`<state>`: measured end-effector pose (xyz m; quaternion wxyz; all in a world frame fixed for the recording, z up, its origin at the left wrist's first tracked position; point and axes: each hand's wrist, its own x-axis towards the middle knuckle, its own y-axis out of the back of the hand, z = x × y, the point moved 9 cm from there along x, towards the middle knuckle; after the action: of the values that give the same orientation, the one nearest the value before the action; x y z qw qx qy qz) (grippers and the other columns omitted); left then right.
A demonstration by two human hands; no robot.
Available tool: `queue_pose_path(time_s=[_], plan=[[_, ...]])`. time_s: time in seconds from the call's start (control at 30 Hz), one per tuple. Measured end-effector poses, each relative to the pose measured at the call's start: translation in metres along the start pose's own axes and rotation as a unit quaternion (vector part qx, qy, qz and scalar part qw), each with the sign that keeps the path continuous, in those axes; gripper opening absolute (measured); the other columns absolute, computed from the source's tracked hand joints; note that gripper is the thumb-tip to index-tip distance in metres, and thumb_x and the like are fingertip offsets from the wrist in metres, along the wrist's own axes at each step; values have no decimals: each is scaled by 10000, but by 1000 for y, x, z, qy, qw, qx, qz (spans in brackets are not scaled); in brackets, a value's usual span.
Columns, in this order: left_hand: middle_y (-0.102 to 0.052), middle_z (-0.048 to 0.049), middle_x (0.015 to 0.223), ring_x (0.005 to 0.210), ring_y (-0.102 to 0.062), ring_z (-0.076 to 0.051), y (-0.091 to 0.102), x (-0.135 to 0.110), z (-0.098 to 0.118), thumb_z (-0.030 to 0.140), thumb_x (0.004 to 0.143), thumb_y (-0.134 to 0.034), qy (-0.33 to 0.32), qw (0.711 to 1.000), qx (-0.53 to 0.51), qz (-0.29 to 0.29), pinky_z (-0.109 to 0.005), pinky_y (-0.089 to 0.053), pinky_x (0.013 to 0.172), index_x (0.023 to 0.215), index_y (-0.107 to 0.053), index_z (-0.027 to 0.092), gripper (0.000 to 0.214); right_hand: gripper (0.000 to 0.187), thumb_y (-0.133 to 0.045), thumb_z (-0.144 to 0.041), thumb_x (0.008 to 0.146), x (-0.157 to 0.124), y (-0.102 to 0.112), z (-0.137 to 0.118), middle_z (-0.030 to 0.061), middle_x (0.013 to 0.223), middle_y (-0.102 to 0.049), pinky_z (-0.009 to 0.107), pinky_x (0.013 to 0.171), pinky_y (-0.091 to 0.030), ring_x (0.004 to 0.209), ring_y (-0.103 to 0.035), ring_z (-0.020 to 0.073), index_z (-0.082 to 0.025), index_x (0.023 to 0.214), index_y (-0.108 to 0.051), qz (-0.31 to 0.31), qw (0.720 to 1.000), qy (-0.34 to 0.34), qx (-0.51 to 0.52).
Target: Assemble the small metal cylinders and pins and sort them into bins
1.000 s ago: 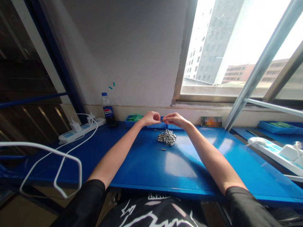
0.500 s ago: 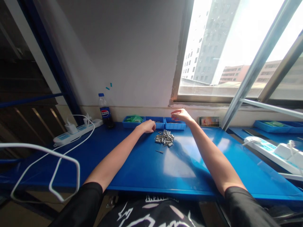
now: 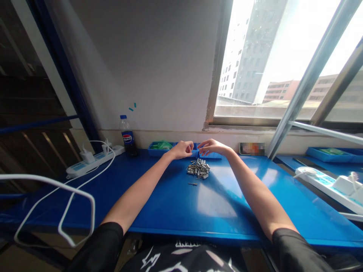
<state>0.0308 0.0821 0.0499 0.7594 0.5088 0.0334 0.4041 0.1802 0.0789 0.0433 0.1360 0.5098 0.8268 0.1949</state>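
Your left hand (image 3: 181, 149) and right hand (image 3: 211, 146) hover close together just beyond the pile of small metal parts (image 3: 199, 168) on the blue counter (image 3: 176, 196), in front of the blue trays (image 3: 195, 152). Your fingers are curled and pinched; whether they hold anything is too small to tell. One loose pin (image 3: 193, 184) lies nearer you.

Pile: heap of small silver metal cylinders (image 3: 199, 169), lying jumbled on the glossy blue tabletop, just in front of both hands.
Stray piece: single thin dark metal pin (image 3: 193, 184), lying flat on the tabletop, near the heap on its near side and apart from it.
Trays: row of shallow blue plastic trays (image 3: 195, 152) against the wall, directly behind the heap; the leftmost holds green pieces.
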Motion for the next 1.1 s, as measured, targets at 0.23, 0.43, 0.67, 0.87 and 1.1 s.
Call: queue_pose_path(time_s=[0.23, 0.43, 0.67, 0.87, 1.1], plan=[[-753, -43, 858, 817, -715, -155, 7, 2, 17, 293, 807, -746, -32, 996, -53, 62, -244, -555, 789, 888, -681, 157, 171, 406, -904, -369, 720, 3, -9, -3, 70, 888, -796, 252, 751, -628, 794, -762, 190, -175, 1054, -781, -19, 999, 3, 37], [-750, -34, 846, 801, -716, -155, 18, 1, 22, 293, 833, -733, -5, 986, -58, 154, -257, -566, 804, 854, -685, 165, 139, 252, -867, -307, 782, 4, 1, 12, 71, 805, -779, 203, 678, -617, 758, -751, 172, -167, 975, -789, 27, 993, -55, 101], [-762, -38, 855, 810, -725, -161, 6, -1, 16, 297, 838, -738, 31, 978, -84, 187, -273, -583, 814, 847, -678, 169, 142, 196, -835, -123, 757, 6, 4, 21, 88, 887, -798, 205, 797, -630, 778, -754, 144, -131, 946, -780, 62, 967, -54, 242], [-774, -54, 900, 820, -731, -162, 3, 0, 12, 299, 858, -722, 44, 979, -67, 189, -263, -580, 814, 894, -695, 162, 144, 114, -818, -139, 771, 10, 5, 26, 77, 907, -799, 185, 783, -625, 818, -750, 153, -161, 881, -800, 61, 977, -61, 195], [-753, -82, 1226, 1156, -697, -212, -41, 7, 4, 145, 934, -532, -6, 997, 82, 10, -298, -504, 1054, 1192, -748, 185, 339, 132, -791, -118, 705, -1, 59, 30, 29, 660, -742, 201, 651, -610, 644, -724, 154, -137, 834, -774, 238, 969, -55, 35]])
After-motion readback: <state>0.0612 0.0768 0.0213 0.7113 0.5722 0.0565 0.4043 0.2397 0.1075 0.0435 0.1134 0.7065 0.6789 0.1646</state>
